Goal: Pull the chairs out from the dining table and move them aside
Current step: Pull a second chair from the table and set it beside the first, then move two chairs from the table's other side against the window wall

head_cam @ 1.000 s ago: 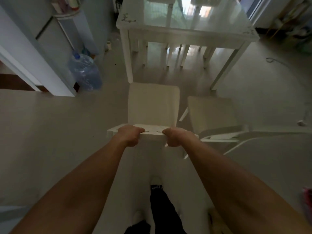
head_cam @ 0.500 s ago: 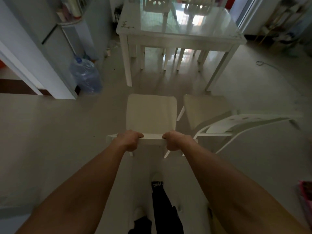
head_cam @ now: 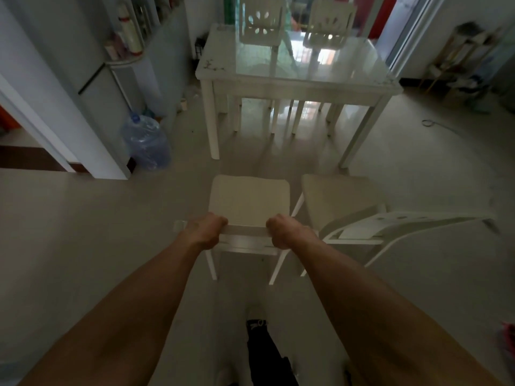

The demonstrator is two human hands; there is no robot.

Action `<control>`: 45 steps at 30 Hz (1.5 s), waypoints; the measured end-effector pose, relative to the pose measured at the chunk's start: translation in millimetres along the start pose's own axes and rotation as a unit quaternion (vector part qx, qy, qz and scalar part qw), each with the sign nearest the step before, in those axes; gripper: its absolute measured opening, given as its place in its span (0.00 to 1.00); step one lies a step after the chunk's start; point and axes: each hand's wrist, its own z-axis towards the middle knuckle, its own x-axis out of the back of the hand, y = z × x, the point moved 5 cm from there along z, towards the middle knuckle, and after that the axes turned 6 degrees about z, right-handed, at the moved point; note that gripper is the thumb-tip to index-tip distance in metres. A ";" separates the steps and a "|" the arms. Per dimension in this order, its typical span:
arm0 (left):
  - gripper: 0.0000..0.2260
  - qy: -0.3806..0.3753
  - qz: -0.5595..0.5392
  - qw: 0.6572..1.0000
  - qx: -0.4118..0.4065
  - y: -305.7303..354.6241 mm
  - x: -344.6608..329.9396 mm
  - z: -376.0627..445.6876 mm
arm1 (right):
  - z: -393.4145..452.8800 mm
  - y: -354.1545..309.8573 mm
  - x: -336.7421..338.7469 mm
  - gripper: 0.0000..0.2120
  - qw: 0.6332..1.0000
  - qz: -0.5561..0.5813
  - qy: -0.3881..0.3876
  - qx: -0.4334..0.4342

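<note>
Both hands are locked on: the left hand [head_cam: 205, 229] and the right hand [head_cam: 285, 230] are each clenched over the top rail of the white wooden chair with the pale cream seat [head_cam: 249, 200], sitting at the centre of the frame, clear of the table and out on the open floor. Just to its right, a second white chair with a cut-out backrest [head_cam: 362, 218] stands close beside it, its back swinging out toward the right edge of the frame. Up at the top centre is the white glass-topped dining table [head_cam: 295, 79], and behind it, at the very top, two more white chairs with patterned backs [head_cam: 262, 22] are tucked against its far side. Over on the left, a large clear blue water jug [head_cam: 146, 142] rests on the floor beside a pale wall corner. At the bottom centre, a dark trouser leg [head_cam: 264, 355] shows between the forearms
</note>
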 end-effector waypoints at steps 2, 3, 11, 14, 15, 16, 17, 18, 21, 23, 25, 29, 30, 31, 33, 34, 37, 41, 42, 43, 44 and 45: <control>0.20 -0.014 -0.004 1.000 -0.006 2.0 3.2 -0.5 | -0.2 1.3 1.3 0.14 1.000 0.001 -0.012 0.002; 0.21 -0.018 -0.011 1.000 -0.010 3.3 4.6 0.3 | -0.3 2.5 1.5 0.14 1.000 0.002 -0.022 0.003; 0.21 -0.033 -0.024 0.999 0.000 7.0 -0.8 -8.4 | -22.5 6.5 -6.7 0.16 0.999 0.026 0.024 -0.009; 0.24 -0.085 -0.077 0.993 0.000 19.4 8.3 -10.8 | -33.6 17.6 -3.3 0.18 0.997 0.067 0.032 -0.009; 0.25 -0.094 -0.116 0.989 -0.001 27.8 15.0 -10.1 | -38.8 24.0 0.2 0.20 0.995 0.090 0.036 -0.012; 0.26 -0.086 -0.151 0.985 -0.003 37.1 23.9 -7.1 | -43.3 31.5 5.3 0.22 0.993 0.112 0.043 -0.018; 0.26 -0.067 -0.171 0.983 -0.005 48.8 35.2 -4.1 | -48.9 41.9 11.2 0.24 0.990 0.130 0.054 -0.025; 0.26 -0.043 -0.180 0.983 -0.007 60.4 46.5 -0.1 | -53.9 53.0 18.3 0.24 0.987 0.145 0.068 -0.033; 0.25 0.013 -0.209 0.977 -0.030 102.6 77.6 12.9 | -70.4 91.7 43.0 0.20 0.976 0.176 0.118 -0.058; 0.24 0.035 -0.227 0.972 -0.054 135.8 100.5 26.9 | -82.1 124.2 64.0 0.19 0.967 0.195 0.147 -0.067; 0.24 0.063 -0.229 0.968 -0.078 171.5 124.9 46.2 | -93.8 160.8 85.6 0.21 0.959 0.206 0.175 -0.081; 0.24 0.100 -0.214 0.963 -0.128 267.9 174.1 91.6 | -125.0 256.4 133.0 0.23 0.921 0.273 0.255 -0.113; 0.24 0.104 -0.207 0.962 -0.142 292.8 183.0 101.3 | -134.8 278.8 142.6 0.24 0.907 0.295 0.274 -0.122; 0.24 0.110 -0.208 0.959 -0.158 323.5 192.9 110.8 | -144.7 307.2 152.5 0.24 0.894 0.309 0.298 -0.129; 0.24 0.126 -0.218 0.949 -0.191 386.3 209.4 130.1 | -166.8 364.3 169.9 0.24 0.876 0.319 0.333 -0.138; 0.23 0.134 -0.224 0.943 -0.207 413.7 216.6 137.1 | -176.6 387.3 176.7 0.24 0.873 0.319 0.339 -0.144; 0.22 0.146 -0.254 0.922 -0.253 501.8 230.4 158.9 | -207.1 459.8 188.2 0.25 0.862 0.322 0.353 -0.167; 0.22 0.132 -0.261 0.904 -0.312 598.7 239.5 189.5 | -242.2 537.5 195.7 0.25 0.829 0.350 0.390 -0.197; 0.22 0.122 -0.256 0.900 -0.330 628.9 242.1 199.8 | -252.9 561.3 196.9 0.25 0.818 0.357 0.399 -0.213; 0.22 0.117 -0.253 0.898 -0.341 645.0 242.9 206.4 | -256.3 575.1 196.6 0.25 0.811 0.359 0.408 -0.218; 0.22 0.110 -0.253 0.893 -0.357 680.9 245.7 219.3 | -266.8 604.6 198.7 0.25 0.799 0.365 0.417 -0.235; 0.22 0.106 -0.249 0.890 -0.368 702.5 246.8 228.1 | -270.7 623.8 199.8 0.25 0.791 0.367 0.425 -0.241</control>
